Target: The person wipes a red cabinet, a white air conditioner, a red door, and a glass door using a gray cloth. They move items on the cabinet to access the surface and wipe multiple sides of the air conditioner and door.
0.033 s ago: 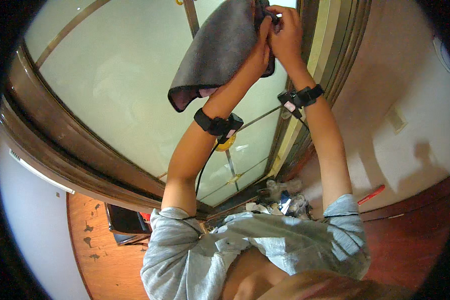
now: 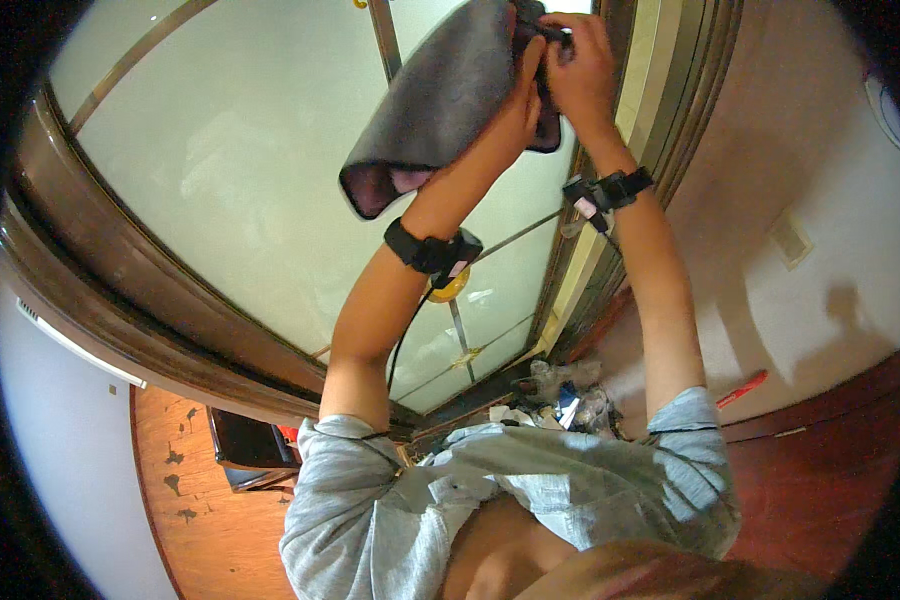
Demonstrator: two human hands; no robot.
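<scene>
A grey cloth [image 2: 430, 95] with dark edging and a pinkish underside hangs from my raised hands, in front of a frosted glass door [image 2: 260, 150]. Partly behind a fold of it, my left hand [image 2: 530, 95] is closed on the cloth, and the grey fabric drapes over that forearm. My right hand [image 2: 582, 75] is beside it on the right, fingers bent round the cloth's dark bunched edge. The folds hide some fingertips. Whether the cloth touches the glass, I cannot tell.
Brown frame rails [image 2: 160, 270] border the glass. A pale wall [image 2: 820, 190] with a switch plate [image 2: 791, 240] stands at right. Clear plastic bags and clutter [image 2: 570, 400] lie low ahead. On the left, a black chair [image 2: 253, 440] stands on a wood-look floor [image 2: 185, 500].
My right hand has shifted slightly to the right, the bunched cloth edge moving with it. The cloth's lower corner has moved up and right a little. Both hands keep hold.
</scene>
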